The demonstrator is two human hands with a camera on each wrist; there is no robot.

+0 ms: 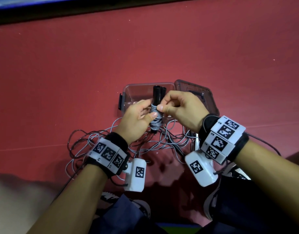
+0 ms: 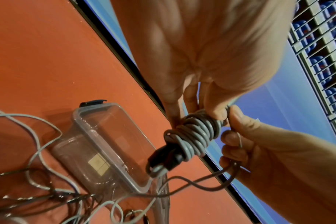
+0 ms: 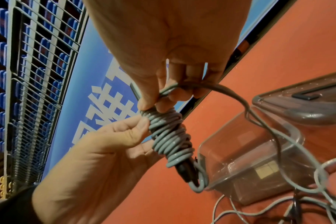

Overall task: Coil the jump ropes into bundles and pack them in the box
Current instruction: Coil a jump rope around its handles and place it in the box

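Now left hand [image 1: 137,119] grips bundle [image 1: 156,118] | right hand [image 1: 181,109] pinches cord | loose ropes [image 1: 98,142] before box [image 1: 138,92]

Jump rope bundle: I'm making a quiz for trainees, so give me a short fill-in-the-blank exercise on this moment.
1. The grey rope is wound around two ____ handles.
2. The left hand holds the bundle, its ____ pressed on the coils.
3. The right hand pinches the rope's ____ strand.
4. The clear box on the red floor stands ____, its lid beside it.

Missing words: black; thumb; free; open
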